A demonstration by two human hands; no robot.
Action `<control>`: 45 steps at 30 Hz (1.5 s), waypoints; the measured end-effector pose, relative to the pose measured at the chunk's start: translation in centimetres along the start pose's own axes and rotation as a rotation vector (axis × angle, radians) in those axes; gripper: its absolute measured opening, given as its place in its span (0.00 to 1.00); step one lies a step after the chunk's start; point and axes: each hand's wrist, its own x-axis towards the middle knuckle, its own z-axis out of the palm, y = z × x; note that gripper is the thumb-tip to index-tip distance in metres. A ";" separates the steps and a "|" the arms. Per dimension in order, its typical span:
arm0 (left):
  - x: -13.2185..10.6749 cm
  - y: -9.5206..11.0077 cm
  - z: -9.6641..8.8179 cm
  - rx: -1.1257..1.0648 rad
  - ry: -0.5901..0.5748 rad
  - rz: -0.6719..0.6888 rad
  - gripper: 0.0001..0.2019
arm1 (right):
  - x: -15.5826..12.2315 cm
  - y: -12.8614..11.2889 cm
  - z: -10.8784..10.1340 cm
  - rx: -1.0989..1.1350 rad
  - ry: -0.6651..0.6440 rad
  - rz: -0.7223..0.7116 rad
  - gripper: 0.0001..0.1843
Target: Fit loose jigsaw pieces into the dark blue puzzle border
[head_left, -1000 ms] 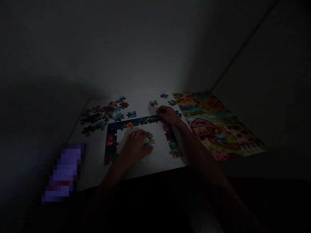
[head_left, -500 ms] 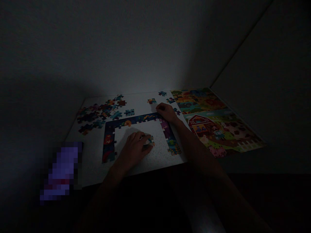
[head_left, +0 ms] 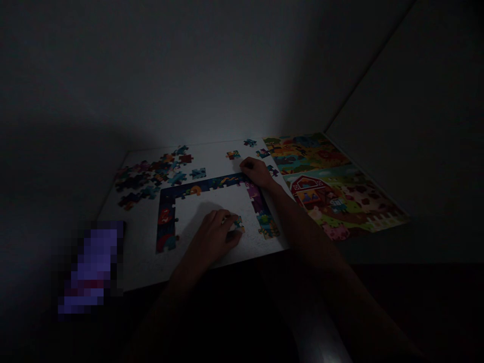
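Head view: left hand (head_left: 212, 237) pinches a loose puzzle piece (head_left: 238, 224) inside the unfinished puzzle border (head_left: 196, 189); right hand (head_left: 257, 171), fingers curled, presses its far corner. Dim light risks misplacing the piece.

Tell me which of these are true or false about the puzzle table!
1. The left hand touches a small puzzle piece. True.
2. The right hand rests on the finished farm puzzle. False: it rests at the top right corner of the puzzle frame.
3. Loose pieces lie left of the frame. True.
4. The frame is filled in completely. False: its middle shows bare table.
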 end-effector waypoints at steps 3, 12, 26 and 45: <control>-0.2 0.6 0.1 -0.001 -0.013 0.008 0.15 | 0.0 0.0 0.0 0.002 0.003 -0.008 0.08; -0.8 2.1 0.9 -0.076 0.034 -0.009 0.14 | 0.0 0.1 0.0 -0.012 -0.009 -0.014 0.09; -0.7 3.2 2.0 -0.120 0.053 -0.012 0.15 | 0.1 0.3 0.1 -0.020 -0.015 -0.012 0.09; 0.1 3.9 2.5 -0.109 0.038 0.032 0.15 | 0.1 0.1 -0.1 -0.030 -0.039 -0.027 0.09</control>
